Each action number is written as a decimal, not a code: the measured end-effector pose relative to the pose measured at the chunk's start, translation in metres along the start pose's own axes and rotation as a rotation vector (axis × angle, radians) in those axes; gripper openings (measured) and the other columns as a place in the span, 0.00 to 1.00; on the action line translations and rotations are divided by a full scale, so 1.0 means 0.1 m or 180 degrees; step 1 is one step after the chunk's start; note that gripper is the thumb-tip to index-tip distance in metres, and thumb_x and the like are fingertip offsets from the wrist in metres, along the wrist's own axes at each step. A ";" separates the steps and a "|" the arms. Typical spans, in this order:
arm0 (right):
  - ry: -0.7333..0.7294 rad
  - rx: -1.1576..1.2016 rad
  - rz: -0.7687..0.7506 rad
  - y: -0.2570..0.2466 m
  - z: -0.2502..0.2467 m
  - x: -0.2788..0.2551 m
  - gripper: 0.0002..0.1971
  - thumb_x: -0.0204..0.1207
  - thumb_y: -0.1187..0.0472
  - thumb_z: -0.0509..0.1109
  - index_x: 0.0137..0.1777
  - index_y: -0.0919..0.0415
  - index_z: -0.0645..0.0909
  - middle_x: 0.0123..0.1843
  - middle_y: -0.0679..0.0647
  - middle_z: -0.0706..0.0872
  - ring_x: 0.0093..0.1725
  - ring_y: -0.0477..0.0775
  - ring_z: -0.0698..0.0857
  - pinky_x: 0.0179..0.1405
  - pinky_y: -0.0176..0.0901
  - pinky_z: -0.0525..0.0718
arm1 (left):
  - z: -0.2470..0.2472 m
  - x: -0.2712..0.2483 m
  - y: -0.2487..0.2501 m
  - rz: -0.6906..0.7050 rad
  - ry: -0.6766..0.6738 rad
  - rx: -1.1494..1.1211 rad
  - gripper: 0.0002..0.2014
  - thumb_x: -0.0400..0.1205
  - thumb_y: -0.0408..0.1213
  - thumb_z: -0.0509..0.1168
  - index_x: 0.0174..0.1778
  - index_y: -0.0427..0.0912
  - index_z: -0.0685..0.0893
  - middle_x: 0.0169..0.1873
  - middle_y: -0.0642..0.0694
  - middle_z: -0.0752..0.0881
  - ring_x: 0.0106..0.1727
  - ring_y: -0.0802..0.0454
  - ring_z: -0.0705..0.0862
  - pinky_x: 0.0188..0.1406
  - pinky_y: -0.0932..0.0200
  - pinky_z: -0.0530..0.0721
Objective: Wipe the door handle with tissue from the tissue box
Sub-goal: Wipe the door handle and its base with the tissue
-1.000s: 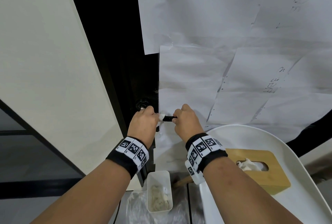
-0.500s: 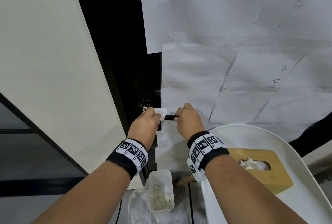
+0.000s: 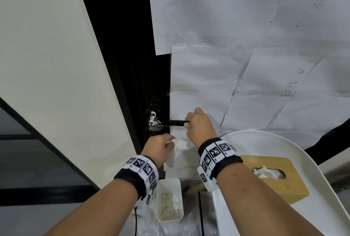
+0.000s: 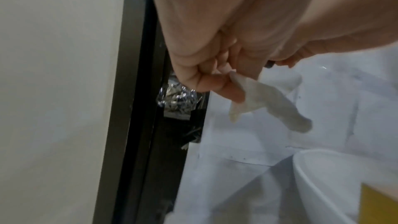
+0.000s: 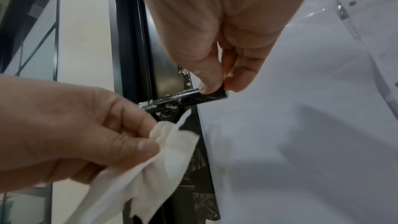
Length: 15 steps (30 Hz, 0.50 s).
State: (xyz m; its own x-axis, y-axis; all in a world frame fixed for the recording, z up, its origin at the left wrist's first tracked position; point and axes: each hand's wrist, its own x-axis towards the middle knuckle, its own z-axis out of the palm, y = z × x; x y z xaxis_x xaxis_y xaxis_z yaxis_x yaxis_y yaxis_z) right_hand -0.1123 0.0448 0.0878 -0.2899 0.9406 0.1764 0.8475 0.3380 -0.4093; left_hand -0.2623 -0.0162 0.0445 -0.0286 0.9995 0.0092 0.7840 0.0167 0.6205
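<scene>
A black lever door handle (image 3: 176,122) (image 5: 185,99) juts out level from the dark door edge, flecked with white residue near its base. My right hand (image 3: 197,125) (image 5: 217,83) pinches the handle's free end between thumb and fingers. Below the handle, my left hand (image 3: 161,147) (image 5: 90,135) (image 4: 215,81) pinches a crumpled white tissue (image 3: 180,144) (image 5: 155,164) (image 4: 269,103), which hangs clear of the handle. A wooden tissue box (image 3: 278,177) with tissue poking from its slot sits at the lower right.
The tissue box stands on a white round tray table (image 3: 322,160) beside the door. White paper sheets (image 3: 236,65) cover the door face. A small white bin (image 3: 169,199) with used tissues sits on the floor below. A pale wall panel (image 3: 47,65) fills the left.
My left hand has come off the handle and dropped below it with the tissue. The handle's shaft and base now show. My right hand still holds the handle's end.
</scene>
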 end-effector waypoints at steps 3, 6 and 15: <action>0.0006 0.0028 0.0011 0.01 0.01 0.00 0.06 0.78 0.65 0.65 0.49 0.67 0.82 0.50 0.60 0.75 0.44 0.59 0.78 0.43 0.50 0.82 | 0.03 0.06 -0.05 -0.0815 -0.0034 -0.1133 0.07 0.82 0.35 0.66 0.45 0.40 0.89 0.39 0.42 0.90 0.41 0.48 0.86 0.46 0.54 0.86; 0.0016 0.0044 0.0021 0.01 0.02 0.01 0.06 0.78 0.66 0.65 0.48 0.67 0.82 0.49 0.60 0.75 0.44 0.60 0.79 0.43 0.51 0.83 | 0.07 0.10 0.05 -0.1675 -0.0036 -0.3168 0.06 0.82 0.25 0.65 0.44 0.32 0.87 0.38 0.36 0.89 0.37 0.47 0.86 0.43 0.54 0.90; 0.0035 0.0051 -0.0084 0.05 0.03 0.02 0.05 0.77 0.65 0.66 0.47 0.67 0.81 0.48 0.60 0.75 0.41 0.57 0.75 0.37 0.45 0.74 | 0.08 0.27 0.31 -0.2081 0.0303 -0.5037 0.11 0.79 0.16 0.64 0.51 0.34 0.76 0.41 0.38 0.84 0.42 0.51 0.87 0.40 0.58 0.89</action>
State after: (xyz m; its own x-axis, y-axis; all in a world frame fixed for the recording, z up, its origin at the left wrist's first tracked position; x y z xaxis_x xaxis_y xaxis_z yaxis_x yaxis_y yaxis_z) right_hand -0.1100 0.0489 0.0834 -0.3071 0.9310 0.1972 0.8324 0.3632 -0.4186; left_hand -0.2341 0.0117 0.0576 -0.1502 0.8313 -0.5352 -0.7001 0.2928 0.6512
